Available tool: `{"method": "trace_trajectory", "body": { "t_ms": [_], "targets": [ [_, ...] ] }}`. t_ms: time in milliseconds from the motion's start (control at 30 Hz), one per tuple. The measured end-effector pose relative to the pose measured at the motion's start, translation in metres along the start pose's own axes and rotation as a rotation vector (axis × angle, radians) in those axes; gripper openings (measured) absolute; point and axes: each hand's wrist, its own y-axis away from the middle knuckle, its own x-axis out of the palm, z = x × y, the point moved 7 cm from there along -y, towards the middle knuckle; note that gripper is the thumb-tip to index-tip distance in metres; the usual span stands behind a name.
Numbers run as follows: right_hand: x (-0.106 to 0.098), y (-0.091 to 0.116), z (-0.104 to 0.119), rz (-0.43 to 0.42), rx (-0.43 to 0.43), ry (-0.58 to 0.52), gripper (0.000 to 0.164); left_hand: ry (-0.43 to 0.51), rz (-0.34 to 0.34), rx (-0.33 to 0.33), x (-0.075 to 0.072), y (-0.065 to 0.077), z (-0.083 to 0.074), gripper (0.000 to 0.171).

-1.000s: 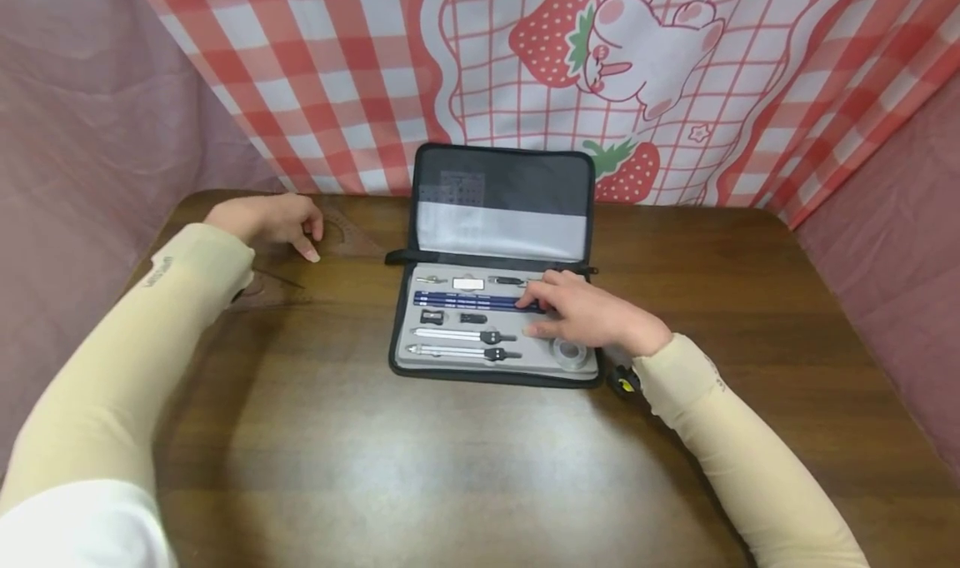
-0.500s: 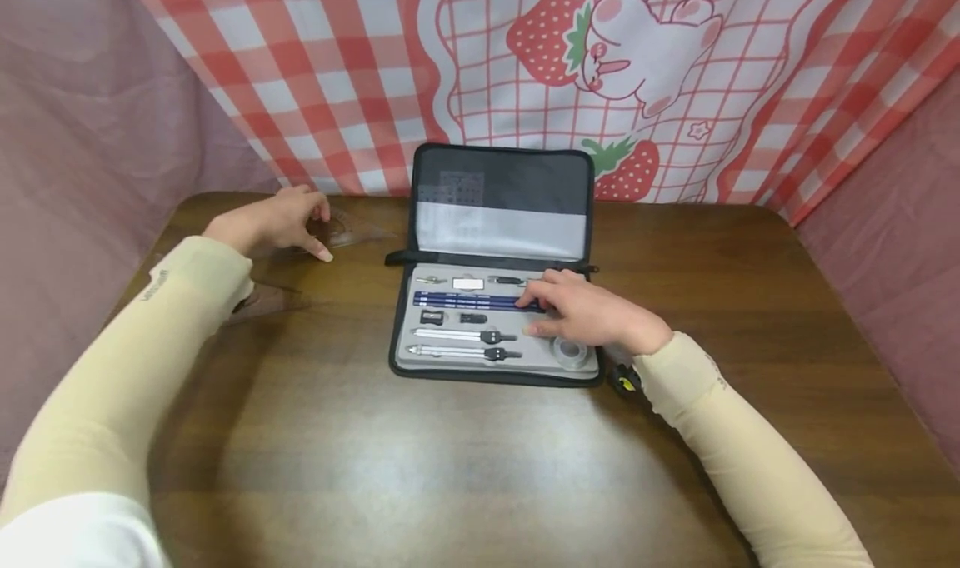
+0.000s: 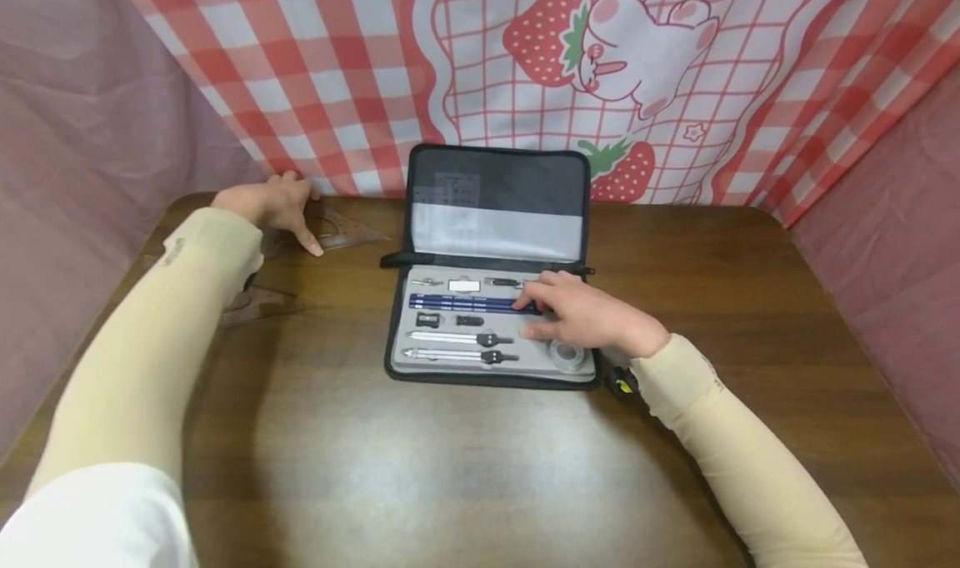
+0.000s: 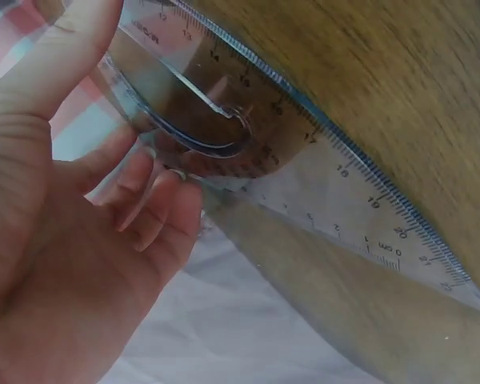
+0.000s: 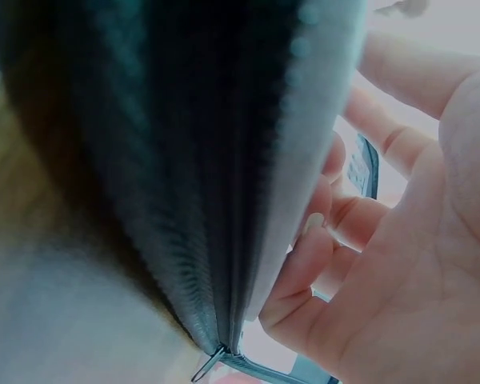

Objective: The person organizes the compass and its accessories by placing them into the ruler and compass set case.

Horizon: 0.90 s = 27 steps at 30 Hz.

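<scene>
My left hand (image 3: 273, 206) reaches over a clear set square (image 3: 348, 231) near the table's back left edge. In the left wrist view, its loosely bent fingers (image 4: 164, 208) lie at the edge of the set square (image 4: 328, 168); the thumb stands apart. My right hand (image 3: 588, 314) rests over the right part of an open black zip case (image 3: 491, 382), fingertips by the blue pencils (image 3: 465, 303). In the right wrist view, the fingers (image 5: 304, 256) bend loosely beside the case's zipped edge (image 5: 224, 240).
The case holds compasses (image 3: 446, 337), a sharpener (image 3: 428, 321), a white eraser (image 3: 463, 286) and a round clear item (image 3: 566, 355). Another clear triangle (image 3: 258, 303) lies on the wooden table (image 3: 450, 476) under my left forearm. A checked cloth (image 3: 345, 77) hangs behind.
My left hand has moved farther back over the set square, its thumb and fingers spread wider. The set square has shifted slightly. My right hand stays at the case.
</scene>
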Motion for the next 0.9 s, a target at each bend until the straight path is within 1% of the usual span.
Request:
{"method": "trace_trajectory", "body": {
  "t_ms": [67, 133, 233, 300, 433, 533, 700, 767, 900],
  "targets": [
    [0.000, 0.000, 0.000, 0.000, 0.001, 0.000, 0.037, -0.014, 0.023, -0.010, 0.001, 0.001, -0.001, 0.122],
    [0.000, 0.000, 0.000, -0.001, 0.002, 0.000, 0.037, -0.024, 0.030, -0.010, 0.001, 0.001, -0.002, 0.123],
    [0.000, 0.000, -0.001, -0.004, 0.001, 0.001, 0.037, -0.024, 0.020, 0.001, 0.002, 0.002, -0.003, 0.123],
    [0.000, -0.001, -0.001, -0.008, -0.006, 0.009, 0.037, -0.031, 0.000, 0.005, 0.002, 0.002, -0.002, 0.123],
    [0.000, -0.001, -0.001, -0.017, -0.023, 0.024, 0.036, -0.068, -0.016, -0.021, 0.004, 0.001, 0.001, 0.128],
    [0.000, -0.002, -0.002, -0.021, -0.024, 0.027, 0.035, -0.082, -0.013, -0.039, 0.004, 0.001, 0.003, 0.129],
    [0.001, -0.003, -0.001, -0.020, -0.031, 0.028, 0.035, -0.020, -0.032, -0.042, 0.003, 0.000, 0.009, 0.124],
    [0.001, -0.003, 0.000, -0.021, -0.031, 0.029, 0.034, 0.009, -0.046, -0.031, 0.004, -0.001, 0.011, 0.122],
    [0.001, -0.002, -0.002, -0.019, -0.023, 0.027, 0.036, 0.024, -0.050, 0.007, 0.004, -0.001, 0.010, 0.119]
  ]
}}
